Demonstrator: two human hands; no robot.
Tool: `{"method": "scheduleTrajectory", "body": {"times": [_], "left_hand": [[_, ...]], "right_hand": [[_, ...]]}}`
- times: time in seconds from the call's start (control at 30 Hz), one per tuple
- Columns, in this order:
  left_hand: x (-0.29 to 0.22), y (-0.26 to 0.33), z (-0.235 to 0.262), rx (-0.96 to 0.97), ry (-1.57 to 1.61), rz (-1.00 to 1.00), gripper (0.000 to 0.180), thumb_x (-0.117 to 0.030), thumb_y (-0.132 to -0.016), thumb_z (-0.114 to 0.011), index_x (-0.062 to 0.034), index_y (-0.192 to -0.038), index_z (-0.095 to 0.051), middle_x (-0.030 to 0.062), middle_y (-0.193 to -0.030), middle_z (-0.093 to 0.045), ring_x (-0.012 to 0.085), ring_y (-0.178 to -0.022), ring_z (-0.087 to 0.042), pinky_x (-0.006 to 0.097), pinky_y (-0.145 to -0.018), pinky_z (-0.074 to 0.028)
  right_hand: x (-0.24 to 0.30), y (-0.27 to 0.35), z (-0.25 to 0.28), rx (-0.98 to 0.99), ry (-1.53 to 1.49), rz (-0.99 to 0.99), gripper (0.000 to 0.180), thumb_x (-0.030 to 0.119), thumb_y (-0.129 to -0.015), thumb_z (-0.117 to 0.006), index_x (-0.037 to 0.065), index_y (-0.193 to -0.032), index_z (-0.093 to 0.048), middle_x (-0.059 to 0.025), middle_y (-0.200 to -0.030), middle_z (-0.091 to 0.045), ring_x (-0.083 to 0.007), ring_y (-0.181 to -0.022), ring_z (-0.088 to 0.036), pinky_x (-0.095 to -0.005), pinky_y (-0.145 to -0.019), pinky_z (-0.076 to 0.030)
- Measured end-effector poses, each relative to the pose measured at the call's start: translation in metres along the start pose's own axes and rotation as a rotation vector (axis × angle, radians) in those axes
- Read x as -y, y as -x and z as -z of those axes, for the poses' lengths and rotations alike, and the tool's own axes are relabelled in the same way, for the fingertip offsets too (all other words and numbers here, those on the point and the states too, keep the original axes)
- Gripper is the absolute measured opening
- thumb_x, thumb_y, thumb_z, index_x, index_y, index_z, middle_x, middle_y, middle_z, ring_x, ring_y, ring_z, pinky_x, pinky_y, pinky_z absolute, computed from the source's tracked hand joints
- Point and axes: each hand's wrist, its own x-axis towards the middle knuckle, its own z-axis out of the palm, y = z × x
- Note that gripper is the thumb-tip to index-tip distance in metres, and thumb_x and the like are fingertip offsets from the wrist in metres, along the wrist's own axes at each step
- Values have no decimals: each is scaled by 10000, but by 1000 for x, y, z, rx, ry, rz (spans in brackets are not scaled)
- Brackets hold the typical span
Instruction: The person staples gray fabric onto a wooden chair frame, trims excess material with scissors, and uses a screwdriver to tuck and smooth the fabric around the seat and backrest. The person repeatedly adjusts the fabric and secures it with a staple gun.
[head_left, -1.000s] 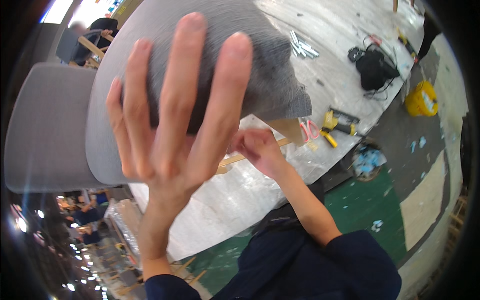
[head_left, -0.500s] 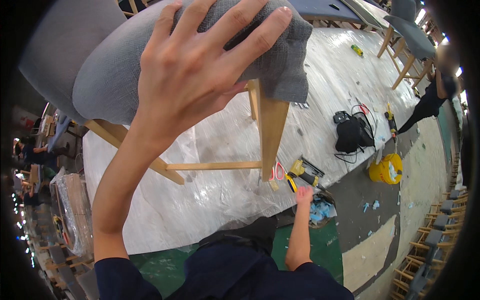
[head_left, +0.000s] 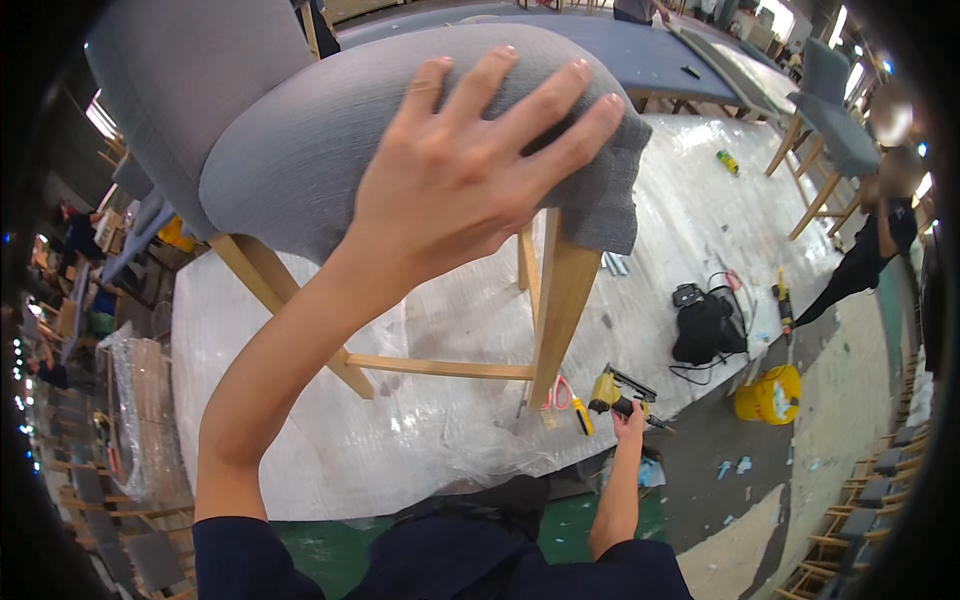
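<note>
My left hand (head_left: 465, 160) lies with fingers spread on the grey fabric seat of a chair (head_left: 290, 140). A loose flap of grey cloth (head_left: 607, 205) hangs over the seat's front corner, above the wooden leg (head_left: 555, 310). At the lower right, my right hand (head_left: 629, 420) is closed round the handle of a yellow and black staple gun (head_left: 606, 391). Scissors with red handles (head_left: 562, 393) and a yellow and black knife (head_left: 582, 415) lie just left of the staple gun, by the chair leg.
A plastic-covered work surface (head_left: 440, 440) carries the chair. A black bag (head_left: 708, 325) and a yellow-black tool (head_left: 783, 300) lie to the right. A yellow bucket (head_left: 768, 395) stands beyond the surface's edge. Another chair (head_left: 835, 120) and a person (head_left: 870, 235) are at the far right.
My right hand has reached forward and taken hold of the staple gun. The view has shifted, so the chair sits lower in the picture. My left hand stays on the seat.
</note>
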Motion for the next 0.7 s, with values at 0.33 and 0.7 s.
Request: {"method": "scheduleTrajectory", "body": {"times": [0.33,0.7], "left_hand": [[-14,-2,13,-23,38,11,767,-231,-759,-779,-257,-1466,-481,23,-1426,-524,310,-1251,-527,543,-990,-461],[-23,12,32,12,30,-13,804,-252,-751,-786,-247,-1486,-459,31,-1497,-476,340,-1266,-521,572,-1002,-458]], "right_hand": [[-7,297,-1,824,-336,157,303,283,-949,-631,126,-1207,-654,-163,-1228,-672,-328,-1079,-665,-462,-872,-580],[22,501,-167,1098,-131,1215,244,152,-792,-614,105,-961,-445,-120,-1068,-589,-288,-1066,-602,-523,-1051,-453]]}}
